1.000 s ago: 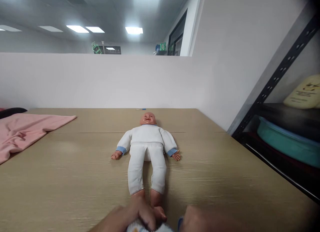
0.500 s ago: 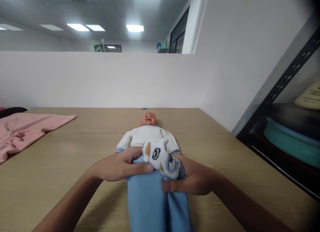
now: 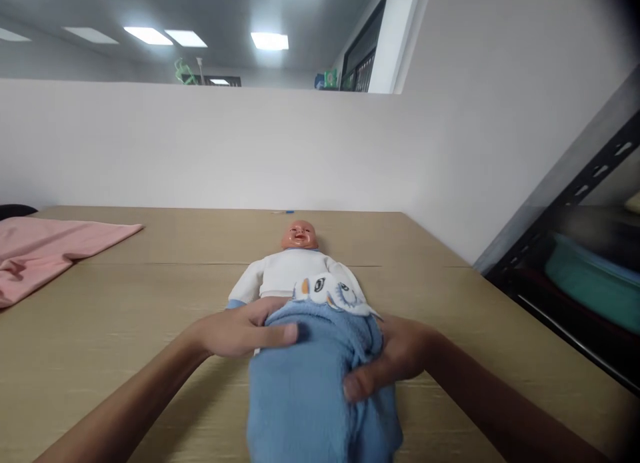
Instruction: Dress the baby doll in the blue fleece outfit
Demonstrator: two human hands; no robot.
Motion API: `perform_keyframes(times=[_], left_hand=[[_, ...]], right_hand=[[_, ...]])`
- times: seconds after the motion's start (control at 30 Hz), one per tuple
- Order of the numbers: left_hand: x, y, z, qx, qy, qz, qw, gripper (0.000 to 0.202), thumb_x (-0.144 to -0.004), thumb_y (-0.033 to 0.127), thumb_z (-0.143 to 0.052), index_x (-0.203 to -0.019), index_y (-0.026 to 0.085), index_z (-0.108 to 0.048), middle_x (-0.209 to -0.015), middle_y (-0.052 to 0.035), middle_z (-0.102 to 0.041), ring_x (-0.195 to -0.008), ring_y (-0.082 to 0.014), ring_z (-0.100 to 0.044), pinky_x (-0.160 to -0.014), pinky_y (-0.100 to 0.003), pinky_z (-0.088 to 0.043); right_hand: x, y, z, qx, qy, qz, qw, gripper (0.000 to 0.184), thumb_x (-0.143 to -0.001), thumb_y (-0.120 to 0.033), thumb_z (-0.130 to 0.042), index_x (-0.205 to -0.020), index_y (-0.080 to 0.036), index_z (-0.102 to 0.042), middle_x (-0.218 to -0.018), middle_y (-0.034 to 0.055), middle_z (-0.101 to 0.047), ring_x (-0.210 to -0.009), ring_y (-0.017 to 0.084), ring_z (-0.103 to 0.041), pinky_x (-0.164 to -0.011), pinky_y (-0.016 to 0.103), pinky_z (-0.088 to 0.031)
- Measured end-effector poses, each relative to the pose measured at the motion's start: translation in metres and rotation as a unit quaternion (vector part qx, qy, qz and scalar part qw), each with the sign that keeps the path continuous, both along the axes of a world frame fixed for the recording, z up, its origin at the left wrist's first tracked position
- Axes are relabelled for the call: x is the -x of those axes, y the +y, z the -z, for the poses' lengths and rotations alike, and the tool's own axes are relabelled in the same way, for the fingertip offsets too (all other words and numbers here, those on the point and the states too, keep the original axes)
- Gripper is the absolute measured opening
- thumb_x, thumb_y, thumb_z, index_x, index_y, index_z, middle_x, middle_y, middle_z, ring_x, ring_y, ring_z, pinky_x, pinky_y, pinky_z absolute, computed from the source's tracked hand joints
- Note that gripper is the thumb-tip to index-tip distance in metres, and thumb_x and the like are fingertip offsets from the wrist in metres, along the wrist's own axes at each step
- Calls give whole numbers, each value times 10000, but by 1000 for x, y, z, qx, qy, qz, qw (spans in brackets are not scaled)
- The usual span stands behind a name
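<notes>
A baby doll (image 3: 299,236) lies on its back with its head toward the far edge. It wears a white long-sleeved top (image 3: 283,271) with blue cuffs. Over its lower body is a blue fleecy cloth (image 3: 300,390) with a white embroidered animal face (image 3: 333,291) along its far edge; whether it is a garment cannot be told. My left hand (image 3: 245,331) grips the left edge, thumb on top and fingers hidden beneath. On the right side, my right hand (image 3: 390,356) holds a bunched fold the same way. The doll's legs are hidden.
The wooden table (image 3: 165,310) reaches a white partition wall (image 3: 240,150). A pink cloth (image 3: 55,246) lies on its left side. To the right is a dark metal rack (image 3: 575,190) with a teal basin (image 3: 590,276). A small blue-tipped item (image 3: 289,212) rests at the far edge.
The embroidered edge, bunched up before, now lies flatter and farther up the doll's front. My right hand has shifted slightly right, spreading the cloth wider. The view has tilted slightly down.
</notes>
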State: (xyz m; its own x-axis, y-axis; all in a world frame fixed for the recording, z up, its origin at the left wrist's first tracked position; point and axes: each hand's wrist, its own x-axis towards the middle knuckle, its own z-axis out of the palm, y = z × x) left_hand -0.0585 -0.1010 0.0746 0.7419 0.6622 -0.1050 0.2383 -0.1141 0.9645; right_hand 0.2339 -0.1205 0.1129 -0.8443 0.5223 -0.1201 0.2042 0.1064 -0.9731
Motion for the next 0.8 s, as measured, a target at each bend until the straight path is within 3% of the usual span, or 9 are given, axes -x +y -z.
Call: perform_keyframes(times=[0.07,0.13,0.2,0.3,0.4,0.5,0.63,0.73,0.8], left_hand=[[2,3,5,83,-53,90,991,719,-682,718,-957,-1140,191,-790,-1092,-62,-800,-983,-259,-758,-859,-318,-657],[5,5,10,135,-89,116,980,672,-633,649,-1012,-1029,159,-777,-947,-34,-772,-831,-195,-720,-772,-264,-626],[7,7,16,120,-111,96,982,612,-754,642,-951,-1085,161,-768,-992,-43,-775,-902,-195,-717,-852,-270,-613],[10,7,24,66,-100,34,992,637,-899,716,-795,-1258,193,-741,-1218,-77,-777,-1148,-252,-701,-1011,-319,-579],[8,1,26,56,-78,-19,995,687,-936,766,-715,-1346,215,-725,-1329,-87,-756,-1260,-291,-668,-1054,-344,-547],[2,-7,24,84,-97,-11,992,677,-956,745,-707,-1359,202,-734,-1313,-93,-767,-1265,-294,-674,-1082,-353,-527],[1,-15,18,145,-133,-23,980,763,-852,745,-819,-1370,192,-726,-1268,-87,-790,-1182,-280,-717,-1008,-336,-558],[3,-24,11,120,-112,-36,986,855,-693,625,-987,-1386,207,-713,-1282,-78,-795,-1198,-307,-732,-994,-344,-588],[2,-35,4,92,-62,-81,991,775,-694,512,-1017,-1354,229,-727,-1267,-60,-804,-1197,-304,-748,-994,-341,-611]], right_hand=[[-2,4,15,85,31,43,995,742,-771,-568,-939,-1363,-164,-748,-1220,108,-818,-1203,314,-774,-1077,408,-612],[-1,6,27,142,64,92,984,831,-714,-601,-970,-1382,-165,-738,-1267,125,-804,-1216,329,-760,-1143,453,-567],[3,5,35,176,73,122,974,830,-699,-612,-976,-1368,-179,-747,-1277,122,-799,-1203,325,-756,-1194,489,-523],[12,2,36,201,75,88,973,759,-788,-627,-921,-1376,-182,-740,-1255,119,-803,-1194,309,-758,-1190,496,-523],[18,0,36,195,91,19,976,845,-722,-597,-977,-1407,-175,-715,-1255,117,-803,-1248,323,-737,-1134,442,-569],[20,-2,39,195,80,0,978,913,-644,-599,-1014,-1388,-159,-719,-1229,115,-804,-1231,336,-741,-1057,411,-611],[21,-4,32,155,113,45,980,758,-786,-653,-907,-1340,-159,-748,-1221,107,-797,-1218,314,-740,-1098,423,-584],[26,-8,16,97,120,35,987,674,-861,-652,-846,-1311,-157,-767,-1184,98,-805,-1241,302,-728,-1135,423,-556],[32,-14,7,42,117,19,992,614,-849,-563,-890,-1312,-177,-773,-1204,82,-807,-1283,298,-711,-1167,417,-534]])
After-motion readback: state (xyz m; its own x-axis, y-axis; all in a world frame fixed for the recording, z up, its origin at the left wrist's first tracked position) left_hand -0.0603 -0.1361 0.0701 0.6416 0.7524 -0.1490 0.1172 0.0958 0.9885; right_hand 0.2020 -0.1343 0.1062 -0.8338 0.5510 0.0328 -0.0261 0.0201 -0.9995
